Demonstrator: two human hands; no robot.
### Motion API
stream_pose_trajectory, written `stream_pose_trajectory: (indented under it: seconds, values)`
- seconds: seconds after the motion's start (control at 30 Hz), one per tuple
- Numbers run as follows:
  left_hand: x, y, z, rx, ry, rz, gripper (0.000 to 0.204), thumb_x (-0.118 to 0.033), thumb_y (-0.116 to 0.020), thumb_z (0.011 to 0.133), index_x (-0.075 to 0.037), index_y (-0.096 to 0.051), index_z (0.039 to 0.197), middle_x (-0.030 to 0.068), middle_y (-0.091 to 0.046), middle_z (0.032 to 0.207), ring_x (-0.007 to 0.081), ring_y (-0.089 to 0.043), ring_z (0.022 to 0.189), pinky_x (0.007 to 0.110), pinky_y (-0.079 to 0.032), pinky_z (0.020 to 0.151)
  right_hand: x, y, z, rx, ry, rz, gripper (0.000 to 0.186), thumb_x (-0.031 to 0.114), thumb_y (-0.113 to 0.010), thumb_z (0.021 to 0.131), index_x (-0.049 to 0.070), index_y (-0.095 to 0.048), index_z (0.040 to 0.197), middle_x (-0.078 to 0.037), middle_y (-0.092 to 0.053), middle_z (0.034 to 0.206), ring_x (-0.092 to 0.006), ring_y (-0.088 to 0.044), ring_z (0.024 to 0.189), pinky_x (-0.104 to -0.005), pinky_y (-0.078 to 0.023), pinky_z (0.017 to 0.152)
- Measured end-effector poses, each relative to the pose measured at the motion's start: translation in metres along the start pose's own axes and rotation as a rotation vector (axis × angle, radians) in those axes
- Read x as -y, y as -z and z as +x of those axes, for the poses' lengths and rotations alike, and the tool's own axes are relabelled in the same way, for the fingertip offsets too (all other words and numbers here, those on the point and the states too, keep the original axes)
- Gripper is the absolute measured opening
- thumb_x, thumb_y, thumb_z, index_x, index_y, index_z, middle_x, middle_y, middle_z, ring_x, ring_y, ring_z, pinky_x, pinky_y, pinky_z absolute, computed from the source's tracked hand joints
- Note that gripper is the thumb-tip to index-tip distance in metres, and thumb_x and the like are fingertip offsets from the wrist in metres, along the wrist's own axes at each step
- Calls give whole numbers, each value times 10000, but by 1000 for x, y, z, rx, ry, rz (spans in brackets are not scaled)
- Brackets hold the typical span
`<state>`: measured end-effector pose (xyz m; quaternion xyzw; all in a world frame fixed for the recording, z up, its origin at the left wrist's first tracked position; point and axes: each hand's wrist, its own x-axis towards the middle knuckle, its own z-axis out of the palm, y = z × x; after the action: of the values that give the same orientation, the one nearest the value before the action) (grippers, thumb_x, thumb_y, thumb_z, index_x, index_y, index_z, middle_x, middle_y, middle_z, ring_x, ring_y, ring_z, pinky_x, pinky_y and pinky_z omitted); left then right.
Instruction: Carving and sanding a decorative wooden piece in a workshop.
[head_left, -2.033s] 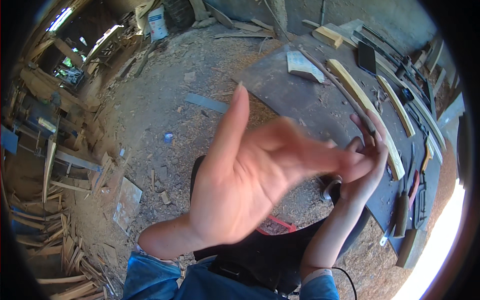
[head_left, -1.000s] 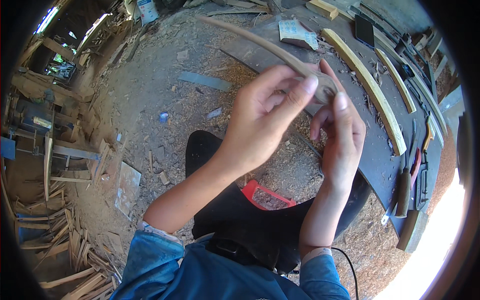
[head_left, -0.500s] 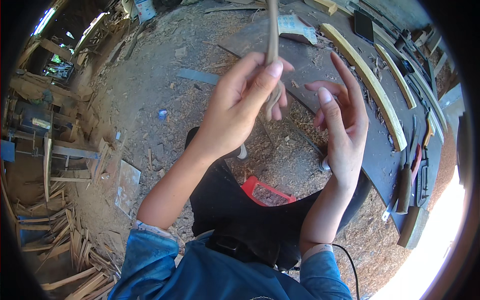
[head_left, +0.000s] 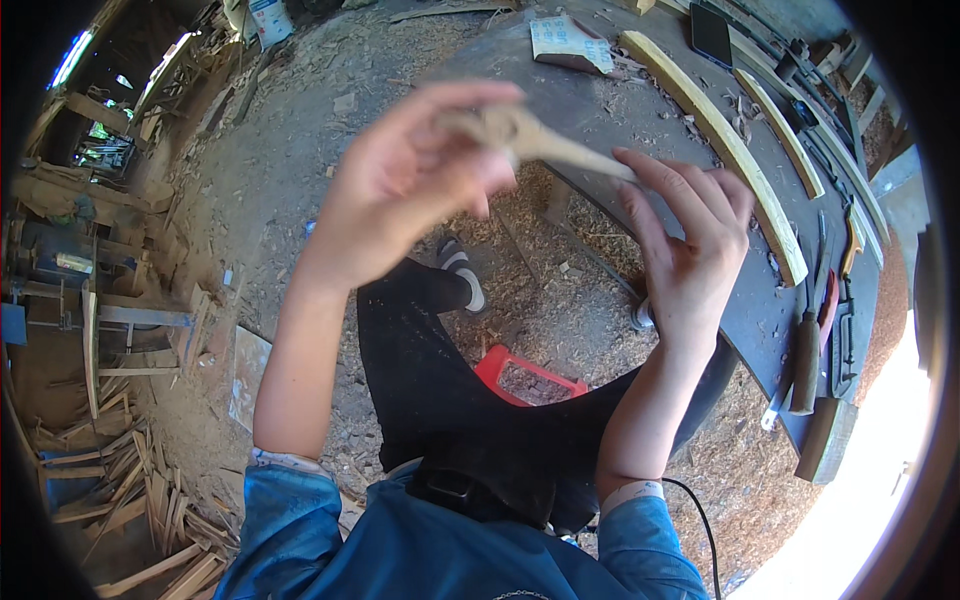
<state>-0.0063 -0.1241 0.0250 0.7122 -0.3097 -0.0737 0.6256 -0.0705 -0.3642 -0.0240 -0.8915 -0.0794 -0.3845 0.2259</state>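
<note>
A slender, pale carved wooden piece [head_left: 562,150] is held up sideways between my hands, blurred by motion. My left hand [head_left: 395,200] is curled round its thick, curved end at the left. My right hand [head_left: 690,235] pinches the thin end with thumb and fingers. Behind them, on the dark worktable [head_left: 635,120], lie a long curved light wood strip [head_left: 715,130] and a shorter strip [head_left: 775,125].
Along the table's right are files [head_left: 805,365], hand tools, a dark phone [head_left: 709,35] and a wood block [head_left: 825,440]. A paper piece [head_left: 570,45] lies farther back. Below are a red plastic stool [head_left: 530,380] and my legs; scrap wood [head_left: 140,500] is piled left.
The wooden piece has swung from upright to sideways, its thin end now at the right. My left hand moved up and leftward; my right hand, open half a second ago, now grips the thin end.
</note>
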Motion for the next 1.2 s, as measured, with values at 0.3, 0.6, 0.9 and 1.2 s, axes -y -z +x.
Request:
stream_pose_trajectory:
  seconds: [0.3,0.6,0.9,1.2]
  values:
    - [14,12,-1,-365,11,-158,308,-346,-548,1072,-66,-659,1009,72,-670,968,152,-658,881,312,-537,764,10,-15,0,-186,-233,444,177,80,-824,837,34,-771,1000,-51,-720,810,-80,-615,644,-221,-460,570]
    - [22,-12,6,-268,-135,-70,327,-349,-537,1077,-58,-635,963,116,-695,1065,176,-656,997,355,-522,930,15,-14,0,-134,-349,430,167,104,-826,851,31,-768,990,-33,-713,812,-51,-569,633,-212,-433,562]
    - [20,-20,10,-351,-121,-114,406,-372,-514,1086,-95,-562,794,105,-680,1010,169,-631,1013,360,-506,949,11,-14,0,-144,-374,453,164,105,-821,855,33,-765,991,-22,-690,788,-39,-514,606,-208,-397,545]
    - [16,-24,14,-344,-139,-103,392,-356,-505,1092,-90,-557,809,83,-658,974,164,-620,982,354,-487,947,23,-21,4,-77,-635,1154,266,192,-565,1073,7,-679,1226,41,-568,793,-13,-421,638,-174,-309,556]
